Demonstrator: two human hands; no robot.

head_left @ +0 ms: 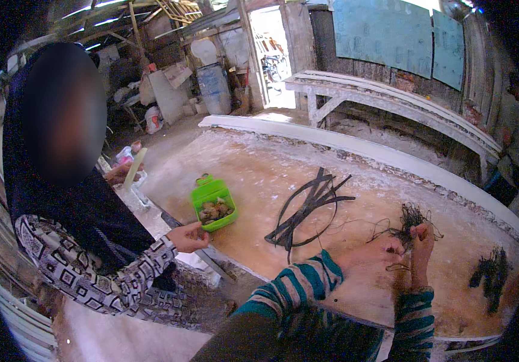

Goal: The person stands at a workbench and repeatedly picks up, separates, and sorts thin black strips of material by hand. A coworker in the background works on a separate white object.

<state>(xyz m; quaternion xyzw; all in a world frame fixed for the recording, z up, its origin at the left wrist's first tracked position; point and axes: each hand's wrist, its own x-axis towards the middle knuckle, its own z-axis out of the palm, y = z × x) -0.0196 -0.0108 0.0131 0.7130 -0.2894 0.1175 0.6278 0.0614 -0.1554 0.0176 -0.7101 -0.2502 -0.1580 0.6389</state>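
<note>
1. We have the tangle (pixel 413 217) on the bench (pixel 253 163), just beyond our hands, the right hand (pixel 422 238) nearer
2. The clump shows no clear long axis; loose strands trail left toward the strips (pixel 311 208)
3. Our right hand pinches narrowly at the tangle; whether the left hand (pixel 386 248) grips anything, we cannot tell
4. We find it dark, thin-stranded and wiry

They've got stripy sleeves (pixel 298 283), teal with pale greyish bands, plus some plain dark cloth (pixel 241 335) by the left one.
</note>
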